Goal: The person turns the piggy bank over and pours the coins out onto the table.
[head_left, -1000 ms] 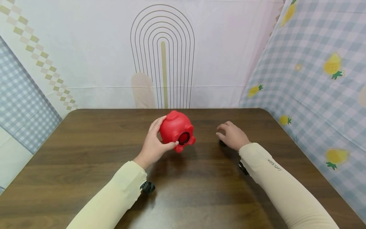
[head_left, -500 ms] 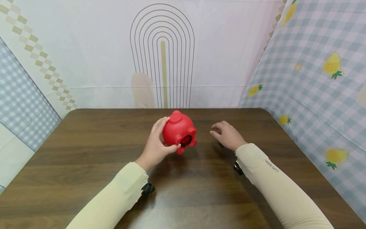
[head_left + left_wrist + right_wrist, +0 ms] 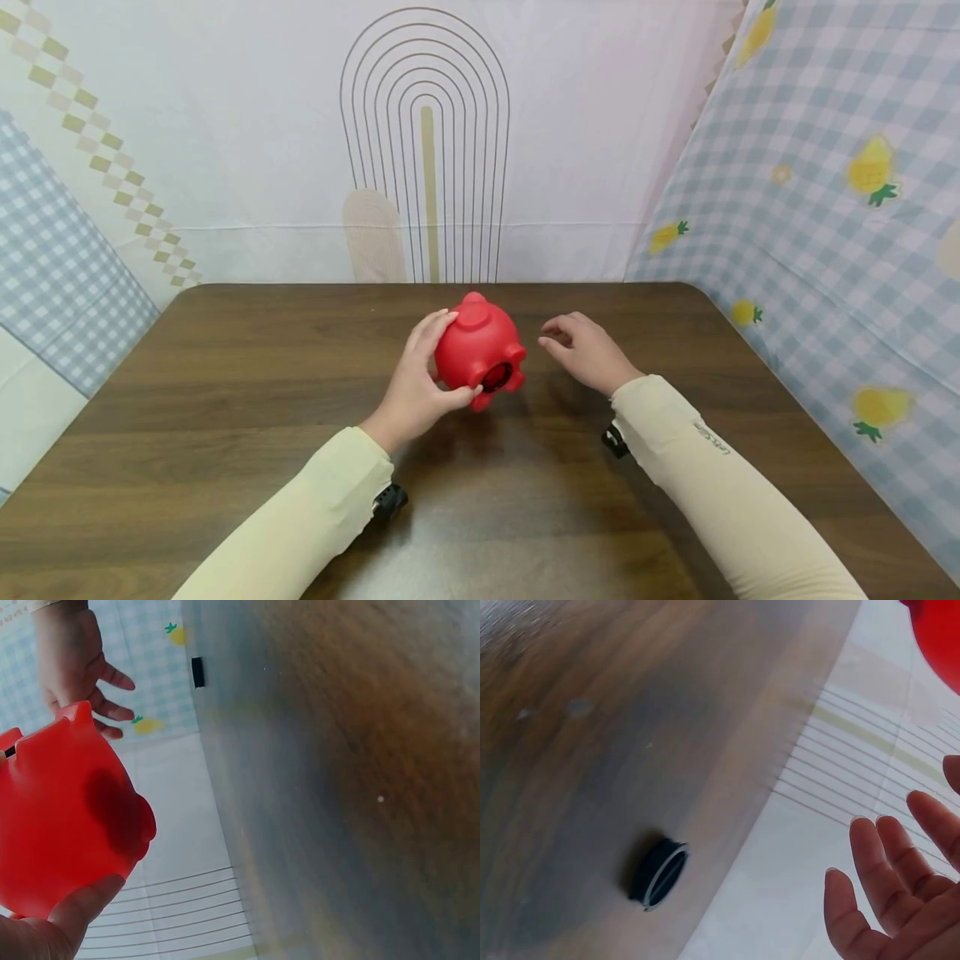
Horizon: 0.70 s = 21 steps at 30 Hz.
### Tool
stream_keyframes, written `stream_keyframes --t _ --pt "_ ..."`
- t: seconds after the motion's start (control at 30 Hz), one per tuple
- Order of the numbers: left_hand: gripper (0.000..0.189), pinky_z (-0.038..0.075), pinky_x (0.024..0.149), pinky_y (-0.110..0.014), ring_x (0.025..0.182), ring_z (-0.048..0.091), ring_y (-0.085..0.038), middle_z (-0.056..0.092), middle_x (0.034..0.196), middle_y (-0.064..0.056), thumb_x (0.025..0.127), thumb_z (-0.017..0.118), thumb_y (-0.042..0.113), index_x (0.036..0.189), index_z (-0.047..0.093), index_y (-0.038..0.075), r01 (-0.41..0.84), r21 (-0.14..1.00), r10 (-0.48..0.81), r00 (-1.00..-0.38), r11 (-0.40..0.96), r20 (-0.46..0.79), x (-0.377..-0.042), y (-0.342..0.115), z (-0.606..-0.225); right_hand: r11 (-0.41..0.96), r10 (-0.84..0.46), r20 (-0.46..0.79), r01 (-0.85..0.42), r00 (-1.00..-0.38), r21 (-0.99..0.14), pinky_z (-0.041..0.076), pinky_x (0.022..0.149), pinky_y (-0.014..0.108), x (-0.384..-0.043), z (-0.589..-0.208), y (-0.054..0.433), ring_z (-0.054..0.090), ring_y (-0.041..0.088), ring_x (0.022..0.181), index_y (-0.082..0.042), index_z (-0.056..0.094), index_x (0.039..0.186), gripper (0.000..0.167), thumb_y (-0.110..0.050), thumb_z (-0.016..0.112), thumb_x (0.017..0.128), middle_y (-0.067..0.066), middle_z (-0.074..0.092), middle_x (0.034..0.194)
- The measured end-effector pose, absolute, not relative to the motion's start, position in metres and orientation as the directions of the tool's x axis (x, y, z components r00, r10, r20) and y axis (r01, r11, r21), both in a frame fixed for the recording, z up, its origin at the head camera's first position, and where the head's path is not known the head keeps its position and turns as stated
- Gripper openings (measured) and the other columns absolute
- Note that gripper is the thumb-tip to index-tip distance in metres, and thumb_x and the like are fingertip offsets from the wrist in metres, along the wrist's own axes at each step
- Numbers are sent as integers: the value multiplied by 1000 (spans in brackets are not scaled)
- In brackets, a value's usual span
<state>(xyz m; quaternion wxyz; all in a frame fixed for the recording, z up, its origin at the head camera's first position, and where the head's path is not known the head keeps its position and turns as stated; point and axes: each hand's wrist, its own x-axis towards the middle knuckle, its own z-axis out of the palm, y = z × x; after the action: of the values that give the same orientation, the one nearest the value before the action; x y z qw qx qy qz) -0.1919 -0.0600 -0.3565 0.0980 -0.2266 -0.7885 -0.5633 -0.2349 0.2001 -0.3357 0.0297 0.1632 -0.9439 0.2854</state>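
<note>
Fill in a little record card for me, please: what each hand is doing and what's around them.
Left hand: grips the red round object with thumb and fingers
Red round object: stubby feet, with a black-rimmed opening facing the head camera
Right hand: relaxed, apart from the object, holding nothing
Black round piece: on the table, seen in the wrist views
Backdrop: white patterned cloth behind, blue-checked pineapple cloth at right
</note>
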Motion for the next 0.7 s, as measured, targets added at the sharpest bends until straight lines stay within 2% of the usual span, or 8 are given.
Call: stream_keyframes --t 0.37,0.7 --pt "82 54 86 -48 131 37 -30 27 152 -5 72 78 3 144 41 16 480 833 259 -872 276 416 -187 -59 -355 720 -279 196 -340 -940 -605 50 88 44 -230 -325 187 59 28 99 -4 65 116 30 -26 57 98 13 61 111" --pt "84 54 88 -47 132 36 -30 29 151 -7 70 81 4 144 41 13 518 808 284 -849 280 446 -184 -58 -358 663 -257 95 -247 -962 -707 47 93 45 -230 -313 181 56 27 109 -7 61 123 38 -35 52 99 11 61 121"
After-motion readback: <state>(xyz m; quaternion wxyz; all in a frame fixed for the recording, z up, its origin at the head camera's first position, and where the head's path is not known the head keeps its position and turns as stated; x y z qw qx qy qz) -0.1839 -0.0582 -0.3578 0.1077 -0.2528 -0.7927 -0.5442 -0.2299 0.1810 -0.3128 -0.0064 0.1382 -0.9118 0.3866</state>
